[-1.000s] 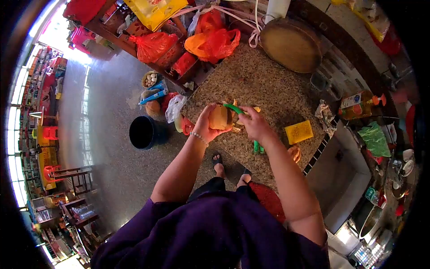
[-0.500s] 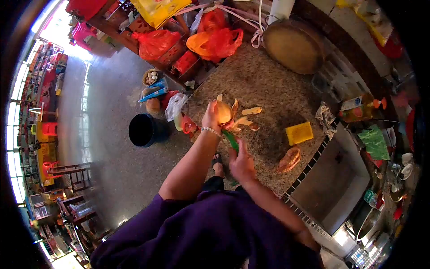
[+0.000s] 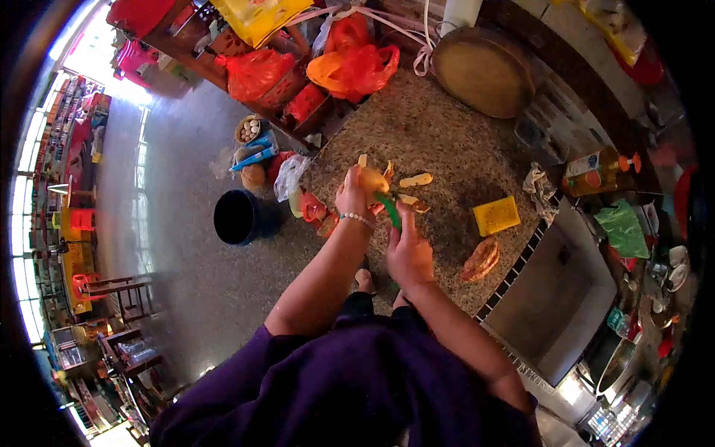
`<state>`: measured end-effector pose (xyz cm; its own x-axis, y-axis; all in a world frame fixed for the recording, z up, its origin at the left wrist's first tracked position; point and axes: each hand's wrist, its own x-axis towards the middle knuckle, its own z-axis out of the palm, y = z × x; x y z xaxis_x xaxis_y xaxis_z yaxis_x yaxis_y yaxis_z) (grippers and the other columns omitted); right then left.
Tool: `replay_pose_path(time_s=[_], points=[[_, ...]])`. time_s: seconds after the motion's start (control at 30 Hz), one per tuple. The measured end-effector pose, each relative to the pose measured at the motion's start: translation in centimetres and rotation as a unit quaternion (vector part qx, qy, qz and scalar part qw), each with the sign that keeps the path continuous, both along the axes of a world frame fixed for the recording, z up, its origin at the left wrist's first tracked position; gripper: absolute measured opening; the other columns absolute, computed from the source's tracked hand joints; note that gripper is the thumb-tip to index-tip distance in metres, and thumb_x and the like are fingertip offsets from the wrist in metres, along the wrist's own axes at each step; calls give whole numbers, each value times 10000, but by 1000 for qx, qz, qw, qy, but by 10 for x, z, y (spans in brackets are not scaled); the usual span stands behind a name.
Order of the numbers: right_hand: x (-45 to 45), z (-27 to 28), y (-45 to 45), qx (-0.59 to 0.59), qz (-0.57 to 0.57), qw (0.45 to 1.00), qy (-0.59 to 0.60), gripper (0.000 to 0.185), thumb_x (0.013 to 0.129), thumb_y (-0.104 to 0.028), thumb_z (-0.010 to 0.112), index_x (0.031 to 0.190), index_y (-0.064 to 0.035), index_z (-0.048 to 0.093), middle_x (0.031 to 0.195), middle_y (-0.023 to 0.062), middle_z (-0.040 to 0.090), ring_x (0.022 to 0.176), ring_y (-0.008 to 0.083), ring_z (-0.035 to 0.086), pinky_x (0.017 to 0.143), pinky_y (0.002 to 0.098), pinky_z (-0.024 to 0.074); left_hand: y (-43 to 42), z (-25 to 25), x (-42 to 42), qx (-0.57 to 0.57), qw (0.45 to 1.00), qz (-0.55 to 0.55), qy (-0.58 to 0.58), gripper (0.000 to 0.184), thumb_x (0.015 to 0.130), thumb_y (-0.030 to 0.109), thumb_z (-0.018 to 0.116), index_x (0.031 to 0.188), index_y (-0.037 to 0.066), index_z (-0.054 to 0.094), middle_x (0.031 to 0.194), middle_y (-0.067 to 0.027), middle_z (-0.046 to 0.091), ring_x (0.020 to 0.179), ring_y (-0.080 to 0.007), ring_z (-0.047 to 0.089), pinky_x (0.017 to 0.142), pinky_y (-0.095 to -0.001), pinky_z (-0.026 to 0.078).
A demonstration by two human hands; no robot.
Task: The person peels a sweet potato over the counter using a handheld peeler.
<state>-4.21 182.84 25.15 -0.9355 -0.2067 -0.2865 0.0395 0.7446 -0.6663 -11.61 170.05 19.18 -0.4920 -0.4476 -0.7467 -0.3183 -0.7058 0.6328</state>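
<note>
Head view: left hand (image 3: pixel 350 195) clamped on pale produce (image 3: pixel 374 179), right hand (image 3: pixel 410 258) around green tool (image 3: pixel 390 209), near side; apparently peeling, the next stroke calling for steady support

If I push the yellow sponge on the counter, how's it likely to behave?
The yellow sponge will probably be light and squashy, going by its mottled, spongy-looking face. It's a flat block lying on a broad side of the counter, so it should slide rather than roll or tip. I can't tell whether it's wet.
</note>
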Motion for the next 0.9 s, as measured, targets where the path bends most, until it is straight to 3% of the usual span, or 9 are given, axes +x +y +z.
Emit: replay_pose_path(time_s=[0.03, 0.13, 0.27, 0.3, 0.37, 0.43, 0.63, 0.73, 0.9], points=[[8, 2, 2, 23, 20, 998, -57, 431, 910, -201, 504, 1316, -136, 374, 960, 208, 635, 778, 396, 634, 651, 484, 512, -5, -30, -3, 28, 999, 27, 26, 482, 760, 457, 641, 1068, 98, 546, 954, -107, 597, 771, -265, 616, 563, -436, 493], [27, -22, 1, -147, -66, 983, 89, 429, 903, -197, 526, 1305, -127, 395, 940, 210, 631, 811, 397, 630, 656, 461, 517, -15, -26, 2, 127, 982, -41, 135, 501, 758, 497, 630, 1077, 119, 550, 964, -105, 596, 804, -278, 614, 571, -454, 495], [-6, -27, 28, -153, -72, 985, 25, 381, 912, -205, 524, 1269, -97, 443, 1039, 222, 603, 955, 385, 600, 713, 433, 510, -28, 15, 7, 260, 960, -62, 82, 469, 812, 484, 575, 1059, 85, 570, 956, -103, 624, 859, -286, 627, 743, -438, 536], [-15, -59, 43, -141, -24, 987, 73, 373, 916, -214, 520, 1262, -91, 451, 1072, 217, 595, 991, 381, 588, 739, 432, 505, -39, -3, 11, 290, 940, -107, 147, 523, 831, 498, 554, 1149, 83, 548, 1086, -116, 613, 990, -307, 603, 874, -479, 483], [-31, -64, 49, -161, -1, 985, 53, 364, 923, -237, 512, 1251, -86, 466, 1133, 204, 578, 1046, 373, 567, 788, 433, 493, -42, 2, 21, 299, 932, -130, 157, 531, 841, 492, 546, 1182, 85, 527, 1146, -121, 591, 1052, -318, 576, 928, -499, 437], [-51, -24, 45, -201, -24, 978, -51, 366, 928, -266, 504, 1249, -94, 475, 1174, 190, 568, 1074, 369, 555, 829, 437, 481, -48, -10, 25, 328, 912, -167, 183, 544, 861, 494, 524, 1239, 104, 493, 1218, -121, 559, 1128, -328, 532, 1010, -520, 348], [-89, 4, 21, -93, 47, 990, -98, 383, 928, -325, 490, 1266, -143, 476, 1172, 184, 584, 1090, 376, 551, 884, 455, 458, -31, 22, 27, 178, 948, -237, 112, 451, 875, 465, 518, 1164, 119, 524, 1129, -91, 592, 1046, -283, 575, 934, -520, 416], [-78, 20, 7, -31, 20, 996, -83, 384, 923, -311, 489, 1266, -142, 457, 1121, 185, 608, 995, 396, 593, 813, 473, 489, -31, 0, 19, 181, 945, -224, 156, 397, 873, 438, 531, 1119, 126, 533, 1049, -78, 609, 945, -265, 612, 813, -487, 494], [14, -8, -9, -110, -30, 992, 54, 367, 920, -236, 491, 1264, -130, 422, 1022, 204, 630, 826, 419, 626, 666, 488, 518, -44, -35, 4, 172, 958, -161, 161, 402, 791, 446, 603, 1050, 143, 551, 987, -76, 615, 890, -243, 616, 685, -490, 526]])
